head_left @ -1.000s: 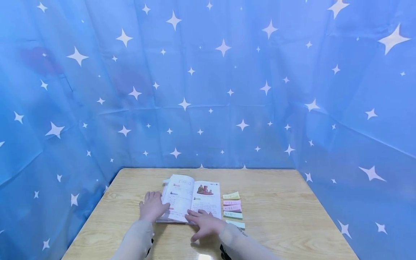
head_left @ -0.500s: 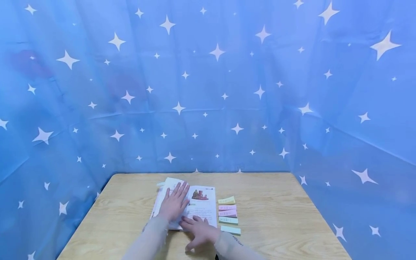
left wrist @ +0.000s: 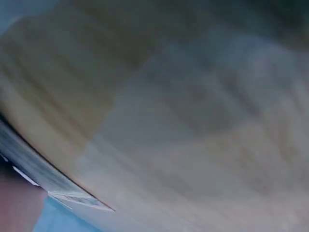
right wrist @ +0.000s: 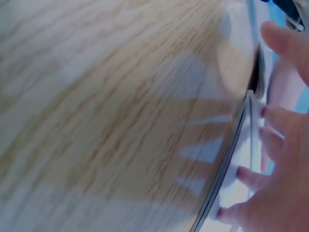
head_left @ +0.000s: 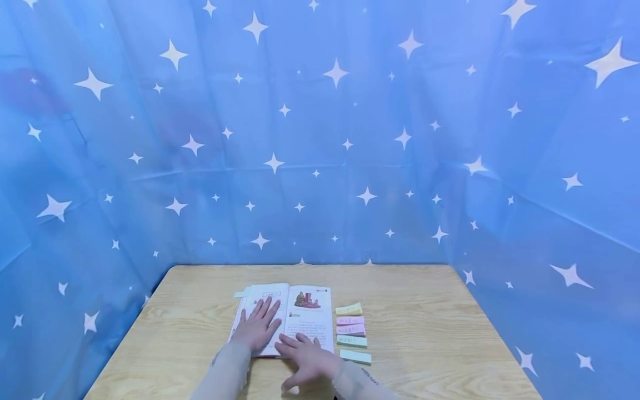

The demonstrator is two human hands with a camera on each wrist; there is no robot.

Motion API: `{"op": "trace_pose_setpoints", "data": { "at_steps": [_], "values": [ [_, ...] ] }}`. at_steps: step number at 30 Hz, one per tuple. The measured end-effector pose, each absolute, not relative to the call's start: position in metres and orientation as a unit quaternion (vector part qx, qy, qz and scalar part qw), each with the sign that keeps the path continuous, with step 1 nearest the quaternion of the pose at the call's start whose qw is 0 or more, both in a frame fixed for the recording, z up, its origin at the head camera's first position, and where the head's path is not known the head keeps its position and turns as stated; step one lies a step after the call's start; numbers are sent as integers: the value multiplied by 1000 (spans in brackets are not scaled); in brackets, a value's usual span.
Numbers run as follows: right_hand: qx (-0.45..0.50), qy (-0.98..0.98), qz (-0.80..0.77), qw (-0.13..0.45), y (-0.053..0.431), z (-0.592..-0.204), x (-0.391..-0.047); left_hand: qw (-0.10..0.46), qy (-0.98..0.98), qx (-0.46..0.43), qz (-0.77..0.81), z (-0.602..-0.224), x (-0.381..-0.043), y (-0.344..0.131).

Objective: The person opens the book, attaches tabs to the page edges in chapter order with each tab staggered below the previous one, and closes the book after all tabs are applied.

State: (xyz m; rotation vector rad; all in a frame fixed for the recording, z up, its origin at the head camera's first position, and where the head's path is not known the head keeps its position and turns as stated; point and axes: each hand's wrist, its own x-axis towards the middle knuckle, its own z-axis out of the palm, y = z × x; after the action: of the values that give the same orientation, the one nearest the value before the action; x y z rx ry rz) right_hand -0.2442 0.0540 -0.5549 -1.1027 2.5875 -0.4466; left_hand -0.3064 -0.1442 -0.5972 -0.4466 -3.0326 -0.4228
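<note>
First, at the far left, a pale paper tab [head_left: 240, 294] pokes out past the upper edge of an open book [head_left: 287, 315], which lies face up, mostly left of the middle of the surface [head_left: 425, 333]. Next comes my left hand [head_left: 256, 329], fingers spread wide across the left page [head_left: 277, 291], gripping nothing. I'd judge the step to be pressing the pages flat, so the pressure wants to be broad and even, without dragging the thin paper, which could crease. Beside it, my right hand [head_left: 311, 358] is spread wide too and holds nothing, fingertips on the lower part of the right page [head_left: 310, 322], thumb off the near edge; a light touch should steady the book. Just to the right, five paper notes [head_left: 351, 329] lie in a column; my right sleeve [head_left: 357, 383] sits close to the lowest, so I'd best mind it.
</note>
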Motion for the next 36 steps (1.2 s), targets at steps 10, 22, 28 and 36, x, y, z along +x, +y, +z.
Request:
{"op": "trace_pose_setpoints", "data": {
  "at_steps": [10,22,28,36],
  "values": [
    [-401,893,-164,123,49,-551,-251,-15,-990,-66,-120,-578,-302,-162],
    [-321,935,-128,84,33,-543,-267,-21,-992,-57,-111,-591,-304,-168],
    [-288,943,-133,99,30,-546,-276,-42,-991,-59,-109,-592,-300,-163],
    [-248,948,-154,125,31,-552,-297,-23,-993,-64,-97,-595,-305,-159]
  ]
}}
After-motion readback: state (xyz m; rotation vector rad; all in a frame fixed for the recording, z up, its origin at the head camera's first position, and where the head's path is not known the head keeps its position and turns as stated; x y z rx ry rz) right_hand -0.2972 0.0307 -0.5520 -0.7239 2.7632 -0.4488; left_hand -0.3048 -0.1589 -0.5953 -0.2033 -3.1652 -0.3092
